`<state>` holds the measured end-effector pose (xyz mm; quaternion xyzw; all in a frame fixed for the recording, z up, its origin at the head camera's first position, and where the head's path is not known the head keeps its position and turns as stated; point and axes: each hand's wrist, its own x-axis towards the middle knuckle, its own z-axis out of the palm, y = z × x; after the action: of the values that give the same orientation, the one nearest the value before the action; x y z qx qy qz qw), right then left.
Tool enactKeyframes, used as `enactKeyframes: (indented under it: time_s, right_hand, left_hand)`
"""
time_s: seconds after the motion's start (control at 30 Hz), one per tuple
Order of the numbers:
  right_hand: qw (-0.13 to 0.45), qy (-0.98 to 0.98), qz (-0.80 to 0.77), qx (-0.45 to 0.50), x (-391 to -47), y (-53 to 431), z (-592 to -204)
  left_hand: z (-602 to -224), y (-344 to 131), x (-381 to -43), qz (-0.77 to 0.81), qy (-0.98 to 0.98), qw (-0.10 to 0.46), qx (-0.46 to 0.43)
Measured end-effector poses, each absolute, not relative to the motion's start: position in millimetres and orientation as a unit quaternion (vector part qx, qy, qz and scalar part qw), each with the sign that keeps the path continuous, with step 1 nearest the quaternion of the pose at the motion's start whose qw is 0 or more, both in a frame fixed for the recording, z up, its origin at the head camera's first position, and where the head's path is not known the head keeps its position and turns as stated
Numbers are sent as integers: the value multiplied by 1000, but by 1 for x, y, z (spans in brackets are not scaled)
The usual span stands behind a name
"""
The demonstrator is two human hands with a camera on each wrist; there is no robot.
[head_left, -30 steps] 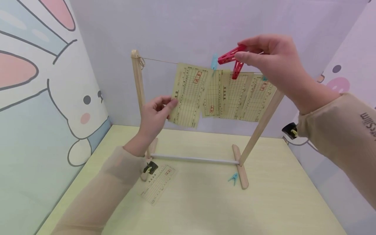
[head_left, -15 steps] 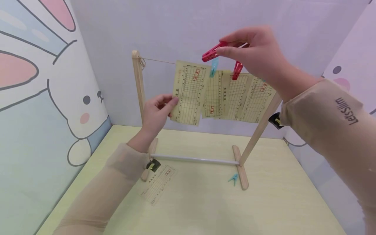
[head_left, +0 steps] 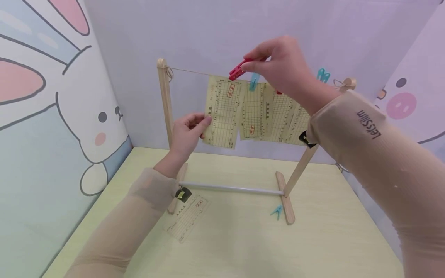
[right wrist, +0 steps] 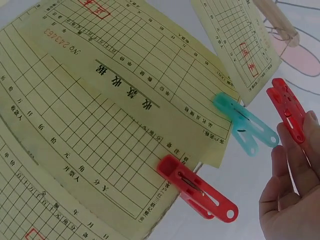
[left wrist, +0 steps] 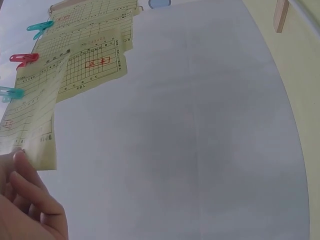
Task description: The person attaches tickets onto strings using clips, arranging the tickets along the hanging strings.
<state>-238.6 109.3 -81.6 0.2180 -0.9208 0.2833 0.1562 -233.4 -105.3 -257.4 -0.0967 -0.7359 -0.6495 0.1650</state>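
My left hand pinches the left edge of a yellow receipt slip, whose top edge lies at the string. Between the thumb and fingers of my right hand is a red clothespin, its tips right at the slip's top edge. Just to the right, a blue clothespin sits on the line by the neighbouring slip. In the right wrist view another red clothespin grips overlapping slips; in the head view my right hand mostly hides it.
The string runs between two wooden posts joined below by a pale bar. Blue clothespins stand at the line's right end. On the table lie another slip and a blue clothespin.
My right hand has moved left with the red clothespin, past the blue one, to the top of the held slip. The left hand has stayed nearly still, holding the slip.
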Motion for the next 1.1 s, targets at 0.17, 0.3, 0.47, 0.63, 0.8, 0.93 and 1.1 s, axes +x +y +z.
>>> enactKeyframes:
  time_s: [0.17, 0.3, 0.47, 0.63, 0.8, 0.93, 1.1]
  right_hand:
    - [153, -925, 274, 214, -244, 103, -83]
    - [149, -926, 274, 214, -248, 99, -83]
    - [143, -928, 267, 217, -252, 94, -85]
    - [144, -930, 257, 218, -254, 89, -86]
    - [145, -927, 259, 229, -253, 87, -87]
    - [134, -928, 265, 226, -253, 86, -89]
    - [117, -932, 265, 216, -255, 87, -89]
  left_hand:
    - [-258, -105, -235, -653, -736, 156, -86]
    - [-259, -105, -235, -657, -734, 153, -81]
    - [-259, -103, -237, -663, -730, 145, -78]
    - [-258, -103, -237, -666, -728, 143, -75]
    - [-258, -102, -237, -668, -726, 146, -70]
    - [-258, -102, -237, -668, -726, 147, -69]
    - [-259, -103, -238, -670, -725, 147, -68]
